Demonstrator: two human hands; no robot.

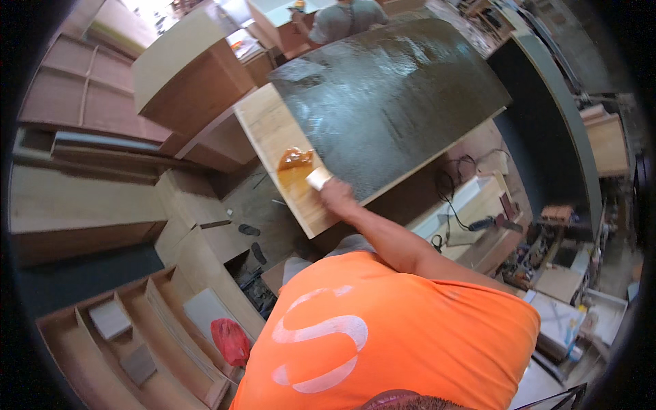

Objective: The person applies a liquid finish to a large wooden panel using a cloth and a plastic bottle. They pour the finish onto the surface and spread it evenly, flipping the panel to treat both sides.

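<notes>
My right hand [337, 197] grips a pale, flat spreader [318, 179], its fingers closed around it, over the light wooden board [260, 113]. The spreader is at the lower right edge of a glossy amber puddle of thick liquid [295, 157] on that board. Directly right of the bare wood, a large dark, wet-looking surface [393, 96] covers the rest of the panel top. My left hand is out of sight.
A co-worker [345, 24] stands beyond the panel. Wooden cabinets [184, 82] and a compartmented carcass [123, 342] fill the left, near a red bag [230, 339] and slippers [249, 229]. Rightward are a tall dark panel [547, 137], cables [447, 191] and a power tool [482, 223].
</notes>
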